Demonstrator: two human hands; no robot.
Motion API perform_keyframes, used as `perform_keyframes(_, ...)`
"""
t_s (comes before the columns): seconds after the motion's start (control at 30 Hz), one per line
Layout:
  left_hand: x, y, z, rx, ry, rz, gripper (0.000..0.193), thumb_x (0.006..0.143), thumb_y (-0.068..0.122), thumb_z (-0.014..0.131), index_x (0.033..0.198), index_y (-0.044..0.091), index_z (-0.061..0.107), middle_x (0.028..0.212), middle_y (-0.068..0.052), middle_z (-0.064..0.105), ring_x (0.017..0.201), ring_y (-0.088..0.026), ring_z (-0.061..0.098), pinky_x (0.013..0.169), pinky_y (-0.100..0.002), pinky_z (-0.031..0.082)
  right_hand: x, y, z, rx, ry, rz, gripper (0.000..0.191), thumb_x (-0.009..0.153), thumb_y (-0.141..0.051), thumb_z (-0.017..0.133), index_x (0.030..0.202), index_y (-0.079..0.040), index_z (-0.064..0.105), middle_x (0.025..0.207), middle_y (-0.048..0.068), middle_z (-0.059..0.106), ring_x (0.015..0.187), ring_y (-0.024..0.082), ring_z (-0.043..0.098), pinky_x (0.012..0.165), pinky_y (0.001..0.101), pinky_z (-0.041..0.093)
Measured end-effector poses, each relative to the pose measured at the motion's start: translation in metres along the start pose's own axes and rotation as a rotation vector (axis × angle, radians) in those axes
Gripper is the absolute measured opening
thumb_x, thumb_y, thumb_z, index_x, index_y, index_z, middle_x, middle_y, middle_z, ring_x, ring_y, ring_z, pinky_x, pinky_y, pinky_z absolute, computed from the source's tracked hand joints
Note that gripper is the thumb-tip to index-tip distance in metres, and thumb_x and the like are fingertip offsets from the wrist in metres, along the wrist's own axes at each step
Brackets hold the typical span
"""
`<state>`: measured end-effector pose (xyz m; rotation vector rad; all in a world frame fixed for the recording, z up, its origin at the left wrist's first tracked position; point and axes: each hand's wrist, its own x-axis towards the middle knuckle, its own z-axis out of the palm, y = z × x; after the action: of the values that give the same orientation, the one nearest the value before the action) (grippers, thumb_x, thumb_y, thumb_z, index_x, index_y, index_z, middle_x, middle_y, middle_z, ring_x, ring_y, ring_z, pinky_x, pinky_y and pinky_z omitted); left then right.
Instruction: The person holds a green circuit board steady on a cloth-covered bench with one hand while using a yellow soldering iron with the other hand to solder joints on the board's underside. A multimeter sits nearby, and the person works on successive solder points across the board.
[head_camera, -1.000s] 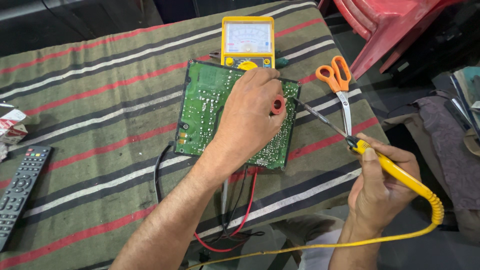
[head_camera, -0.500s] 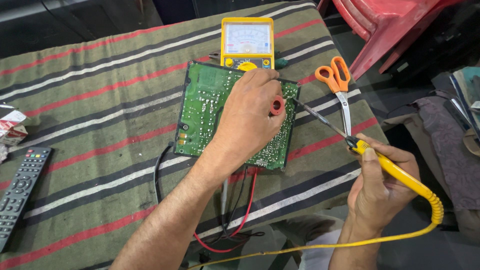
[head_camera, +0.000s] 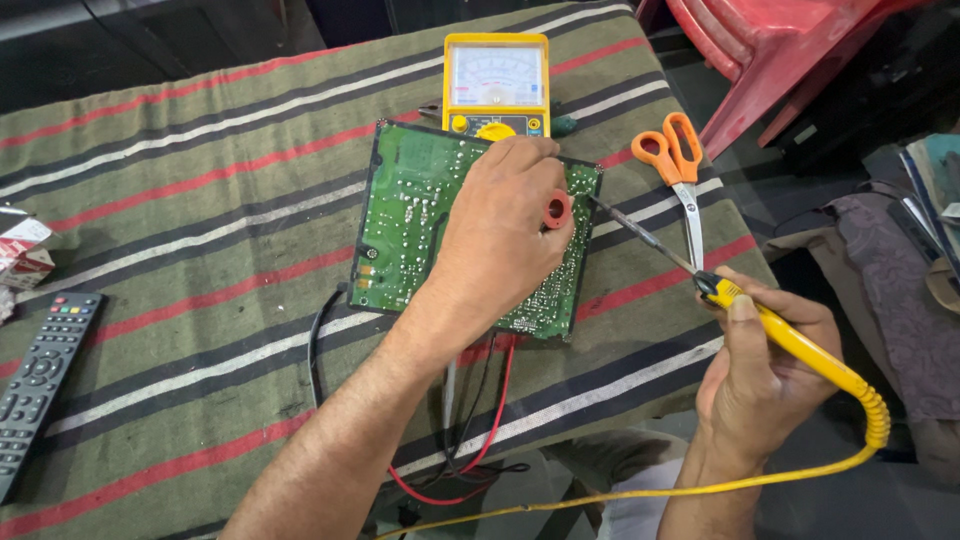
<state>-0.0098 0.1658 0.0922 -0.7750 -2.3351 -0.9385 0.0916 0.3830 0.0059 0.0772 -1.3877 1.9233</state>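
A green circuit board (head_camera: 412, 215) lies solder side up on the striped cloth. My left hand (head_camera: 500, 235) rests on the board's right half and pinches a small red spool (head_camera: 556, 210) between thumb and fingers. My right hand (head_camera: 765, 375) grips a yellow-handled soldering iron (head_camera: 790, 335) near the table's right edge. Its dark metal tip (head_camera: 600, 205) points at the board's right edge, close to the red spool.
A yellow analog multimeter (head_camera: 496, 85) stands behind the board; its red and black leads (head_camera: 480, 420) trail off the front edge. Orange scissors (head_camera: 675, 165) lie to the right, a black remote (head_camera: 40, 385) at far left. A red plastic chair (head_camera: 770, 50) stands beyond the table.
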Motion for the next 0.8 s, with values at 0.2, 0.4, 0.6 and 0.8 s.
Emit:
perform_keyframes(0.2, -0.0031, -0.0014, 0.0024, 0.006, 0.011, 0.0, 0.014, 0.084, 0.004, 0.073, 0.093, -0.001, 0.065, 0.121, -0.016, 0.065, 0.118, -0.035, 0.06, 0.104, -0.045, 0.049, -0.0028, 0.0014, -0.0015, -0.034, -0.028, -0.02, 0.012, 0.107, 0.013, 0.063, 0.115, 0.006, 0.056, 0.115, 0.027, 0.07, 0.103, 0.025, 0.074, 0.097, 0.0349, 0.065)
perform_keyframes(0.4, -0.0039, -0.001, 0.0022, 0.013, -0.002, -0.01, 0.013, 0.084, 0.004, 0.072, 0.094, -0.001, 0.065, 0.122, -0.017, 0.065, 0.119, -0.035, 0.06, 0.104, -0.045, 0.048, -0.0032, 0.0029, -0.0037, -0.036, -0.045, -0.042, 0.013, 0.107, 0.013, 0.064, 0.116, 0.007, 0.057, 0.116, 0.026, 0.07, 0.106, 0.025, 0.074, 0.101, 0.033, 0.064)
perform_keyframes(0.6, -0.0039, 0.0002, 0.0003, 0.016, -0.02, -0.018, 0.015, 0.083, 0.004, 0.072, 0.096, -0.002, 0.066, 0.123, -0.017, 0.064, 0.12, -0.035, 0.059, 0.105, -0.045, 0.048, -0.0042, 0.0008, -0.0009, -0.039, -0.031, -0.034, 0.013, 0.105, 0.013, 0.063, 0.114, 0.006, 0.057, 0.114, 0.026, 0.07, 0.104, 0.025, 0.074, 0.1, 0.0333, 0.064)
perform_keyframes(0.8, -0.0059, -0.0005, -0.0001, 0.022, -0.017, -0.014, 0.016, 0.083, 0.005, 0.073, 0.096, -0.001, 0.066, 0.123, -0.016, 0.064, 0.12, -0.035, 0.059, 0.105, -0.044, 0.048, -0.0034, 0.0001, 0.0012, -0.035, -0.024, -0.033, 0.013, 0.104, 0.013, 0.063, 0.113, 0.006, 0.057, 0.113, 0.025, 0.07, 0.106, 0.025, 0.074, 0.101, 0.0323, 0.063)
